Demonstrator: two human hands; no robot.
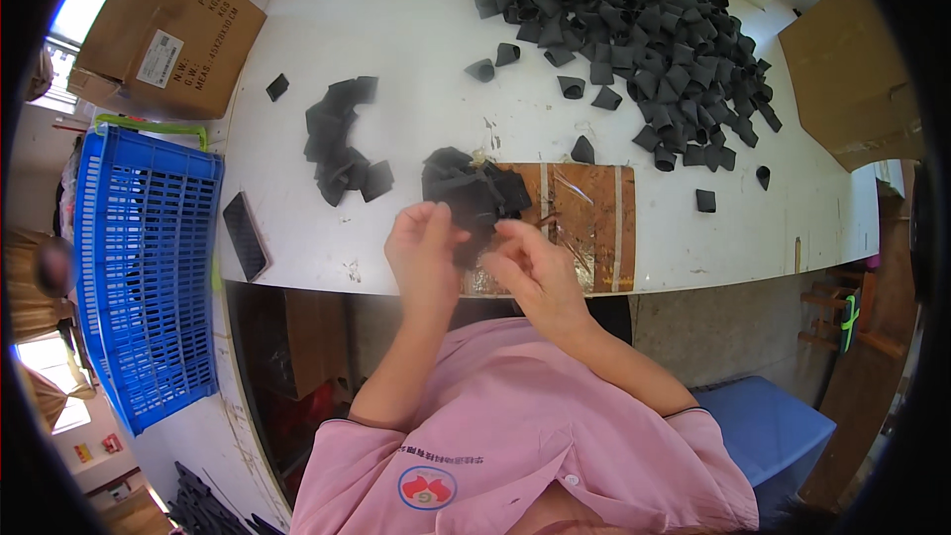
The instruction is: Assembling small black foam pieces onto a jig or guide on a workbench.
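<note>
My left hand (424, 250) and my right hand (540, 269) are close together at the table's near edge. Both have their fingertips pinched on a black fabric piece (475, 246), which is partly covered by the fingers and smeared by motion. Just beyond them is a small heap of similar black pieces (466, 183), at the left part of a brown board (584, 228) with pale tape strips. A curved row of overlapping flat black pieces (337, 139) lies to the left. Farther off on the right rises a big pile of black pieces rolled into short tubes (634, 40).
On the left stand a cardboard box (178, 35), a blue plastic basket (149, 267) and a dark phone (245, 236). Another cardboard box (857, 69) is at the far right. Below the white table (416, 50) sits a blue stool (773, 426).
</note>
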